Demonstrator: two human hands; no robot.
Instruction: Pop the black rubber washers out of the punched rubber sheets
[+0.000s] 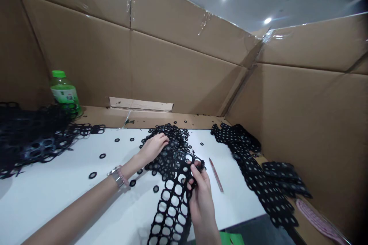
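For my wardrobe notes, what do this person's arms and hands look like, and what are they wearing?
Both forearms are bare, and neither the left hand nor the right hand wears a glove. The left wrist has a silver metal band, possibly a watch, beside a pink beaded bracelet. Nothing shows on the right wrist.

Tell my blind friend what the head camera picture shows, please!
At a white table, the right hand pinches a black sheet full of round holes, and the left hand rests on it. Small loose black rings lie scattered around.
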